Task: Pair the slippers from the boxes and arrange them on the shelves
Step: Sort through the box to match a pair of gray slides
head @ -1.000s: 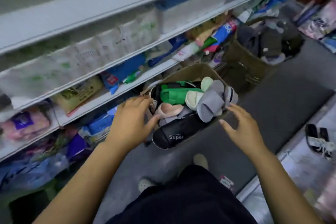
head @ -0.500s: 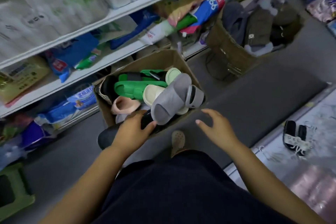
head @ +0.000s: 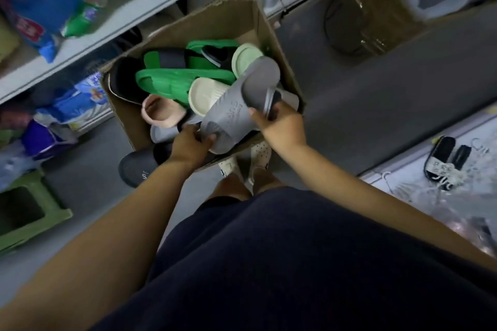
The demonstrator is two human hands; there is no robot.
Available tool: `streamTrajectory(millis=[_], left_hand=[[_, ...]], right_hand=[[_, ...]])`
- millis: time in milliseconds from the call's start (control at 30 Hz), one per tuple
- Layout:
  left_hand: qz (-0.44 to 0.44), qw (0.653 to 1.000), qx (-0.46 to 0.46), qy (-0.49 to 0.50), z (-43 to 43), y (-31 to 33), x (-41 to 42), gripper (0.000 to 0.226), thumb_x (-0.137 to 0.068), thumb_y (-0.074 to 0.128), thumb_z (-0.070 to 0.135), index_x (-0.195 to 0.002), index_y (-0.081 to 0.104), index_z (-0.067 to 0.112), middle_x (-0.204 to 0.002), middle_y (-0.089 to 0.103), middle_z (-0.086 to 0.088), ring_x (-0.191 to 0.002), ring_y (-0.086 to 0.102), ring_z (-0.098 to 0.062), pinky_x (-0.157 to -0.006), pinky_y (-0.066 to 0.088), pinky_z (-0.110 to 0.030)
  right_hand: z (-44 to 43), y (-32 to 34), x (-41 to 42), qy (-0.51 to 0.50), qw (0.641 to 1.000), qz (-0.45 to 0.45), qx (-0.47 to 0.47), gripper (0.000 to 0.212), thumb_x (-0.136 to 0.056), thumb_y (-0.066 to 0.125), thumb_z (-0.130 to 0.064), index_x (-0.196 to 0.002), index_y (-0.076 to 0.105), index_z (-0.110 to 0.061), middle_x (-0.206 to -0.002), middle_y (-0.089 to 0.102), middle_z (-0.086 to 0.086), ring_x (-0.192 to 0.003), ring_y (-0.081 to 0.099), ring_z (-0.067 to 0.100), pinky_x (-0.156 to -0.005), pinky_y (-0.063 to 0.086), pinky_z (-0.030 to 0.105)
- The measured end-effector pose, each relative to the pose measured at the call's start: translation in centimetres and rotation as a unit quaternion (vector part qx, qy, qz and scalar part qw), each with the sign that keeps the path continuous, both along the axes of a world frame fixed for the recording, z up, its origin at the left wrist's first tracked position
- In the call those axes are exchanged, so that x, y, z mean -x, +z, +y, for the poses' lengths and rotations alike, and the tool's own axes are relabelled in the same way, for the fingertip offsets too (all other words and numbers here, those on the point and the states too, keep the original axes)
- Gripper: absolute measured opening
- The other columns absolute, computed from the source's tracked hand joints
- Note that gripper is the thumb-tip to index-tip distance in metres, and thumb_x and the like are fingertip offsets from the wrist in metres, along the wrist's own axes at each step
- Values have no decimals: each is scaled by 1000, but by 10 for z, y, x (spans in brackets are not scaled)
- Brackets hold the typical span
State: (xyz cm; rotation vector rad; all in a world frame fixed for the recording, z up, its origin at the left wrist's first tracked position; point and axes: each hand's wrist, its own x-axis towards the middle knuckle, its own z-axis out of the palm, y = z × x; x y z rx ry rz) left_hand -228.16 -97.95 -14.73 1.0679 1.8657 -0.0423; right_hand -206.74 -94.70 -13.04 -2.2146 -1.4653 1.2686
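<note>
While the cardboard box point(head: 265, 32) stands open on the grey floor point(head: 376, 94) at the foot of the shelves point(head: 88, 41), both hands hold a grey slipper point(head: 234, 107) over its near edge. The slipper is turned sole up and tilted, its far end over the box's right side. The left hand point(head: 189, 144) curls its fingers and thumb round the slipper's near end. The right hand point(head: 282, 126) grips the right edge, where a second grey piece point(head: 271, 98) lies against it; whether that is the strap or a matching slipper cannot be told. Inside the box lie green slippers point(head: 172, 80), a cream slipper point(head: 203, 94), a pale green slipper point(head: 244, 58), a pink slipper point(head: 161, 113) and a black slipper point(head: 121, 80) at the left wall. A dark slipper point(head: 134, 166) shows just beside the left wrist, at the box's near left corner. A second box point(head: 368, 8) stands further right, and a black pair point(head: 443, 156) lies on the low shelf at the right edge.
</note>
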Motion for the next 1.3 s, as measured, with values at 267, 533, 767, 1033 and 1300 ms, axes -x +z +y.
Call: streamTrajectory(millis=[267,533,767,1033,1300], left_hand=[[-93,993,-26,71,9,41,14,33,-104,54,27,-77,58,8,-72,59,-4,-65,54,-15,-56,43,-19],[-226,865,-92,438,-20,63,68,24,-104,55,19,-89,66,5,-102,71,-15,-104,69,-30,-83,61,-34],[-214,820,-101,521,-48,51,106,23,-106,50,14,-101,61,-6,-116,64,-28,-109,66,-36,-85,58,-35],[-215,763,-119,598,-73,60,117,27,-106,49,10,-117,56,-14,-118,61,-29,-107,63,-38,-94,52,-43],[-166,705,-149,674,-106,60,104,23,-106,49,13,-91,61,0,-99,67,-15,-92,69,-24,-88,58,-38]], right_hand=[[-3,17,-13,-46,999,-7,-17,23,-93,64,-25,-73,61,-14,-60,59,-5,-55,55,11,-48,35,24],[-6,55,12,-59,993,-7,-107,30,-94,65,-27,-66,57,-18,-58,57,-5,-56,55,4,-51,34,14],[-29,76,43,44,971,-79,-221,21,-95,64,-24,-82,64,-8,-81,58,3,-69,56,20,-60,45,37],[6,60,53,188,934,-146,-267,23,-97,63,-28,-96,73,-7,-97,64,10,-76,62,30,-62,51,39],[82,20,49,335,894,-222,-198,21,-98,58,-20,-110,72,-8,-103,58,21,-91,59,41,-67,42,37]])
